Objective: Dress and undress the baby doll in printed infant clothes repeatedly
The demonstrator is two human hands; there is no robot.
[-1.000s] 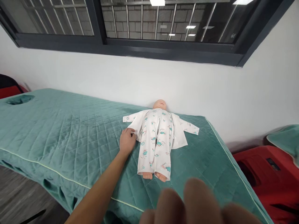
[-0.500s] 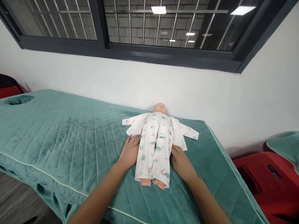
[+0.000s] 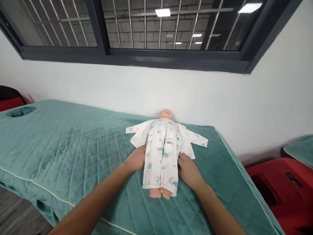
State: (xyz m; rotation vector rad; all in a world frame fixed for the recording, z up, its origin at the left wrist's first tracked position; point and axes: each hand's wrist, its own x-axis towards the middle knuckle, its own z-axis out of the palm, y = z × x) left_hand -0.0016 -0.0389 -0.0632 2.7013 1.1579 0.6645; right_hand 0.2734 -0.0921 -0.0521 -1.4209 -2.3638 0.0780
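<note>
A baby doll lies on its back on the green quilted bed cover, its head toward the wall. White printed baby trousers lie along its front from the neck down, and its bare feet show below the hems. Beneath them a white baby shirt is spread, both sleeves out to the sides. My left hand is at the trousers' left edge, its fingertips hidden under the cloth. At the opposite edge, my right hand has bent fingers close together on the trousers' side; its thumb is hidden.
The bed has a face hole at its far left. A white wall and a dark-framed barred window rise behind it. Red plastic chairs stand beyond the right edge, with green cloth on top.
My left hand's fingers have slid under the trousers' edge. The doll's feet have come closer together, and the trouser legs have shifted slightly. The camera view has tilted a little.
</note>
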